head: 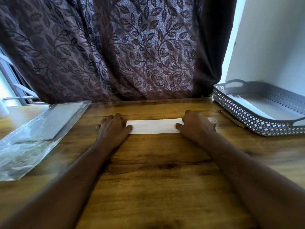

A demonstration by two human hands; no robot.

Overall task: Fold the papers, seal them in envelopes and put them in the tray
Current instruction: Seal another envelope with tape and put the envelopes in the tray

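Paper (153, 127) lies at 12 o'clock, long axis 9-to-3. My left hand (113, 128) and right hand (196, 124) press flat on its ends, gripping nothing. Tray (244, 123) sits at 2 o'clock, nearer my right.

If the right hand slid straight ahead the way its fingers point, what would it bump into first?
Probably the curtain hanging at the far edge of the table. Only bare wood lies ahead of the right hand; the tray sits off to its right. Depth is hard to judge.
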